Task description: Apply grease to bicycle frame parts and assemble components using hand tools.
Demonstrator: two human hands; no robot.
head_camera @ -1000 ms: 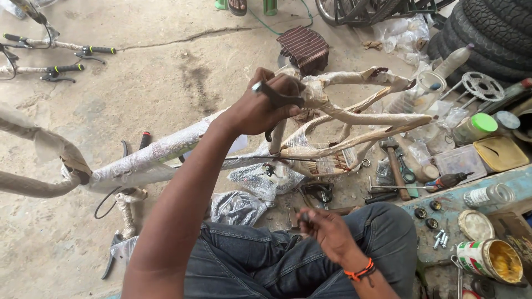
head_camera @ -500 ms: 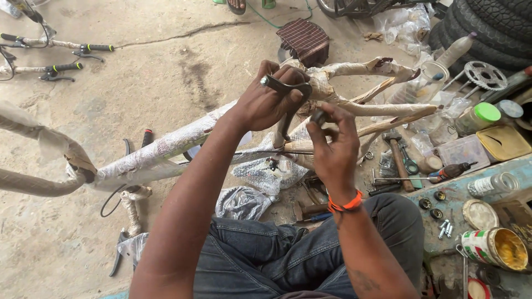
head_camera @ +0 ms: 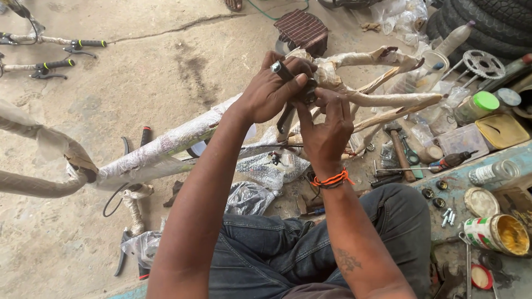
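Head view: your left hand (head_camera: pixel 271 91) clamps its fingers around the wrapped bicycle frame (head_camera: pixel 166 147) at its far joint, a ring showing on one finger. Your right hand (head_camera: pixel 327 130) sits just beside it, fingertips pinched together on a small dark part (head_camera: pixel 308 94) at that same joint. Below is a stained, cracked concrete floor (head_camera: pixel 166 61). Right, a hammer (head_camera: pixel 400 149) and an open paint tin (head_camera: pixel 499 235); tyres (head_camera: pixel 487 22) far right.
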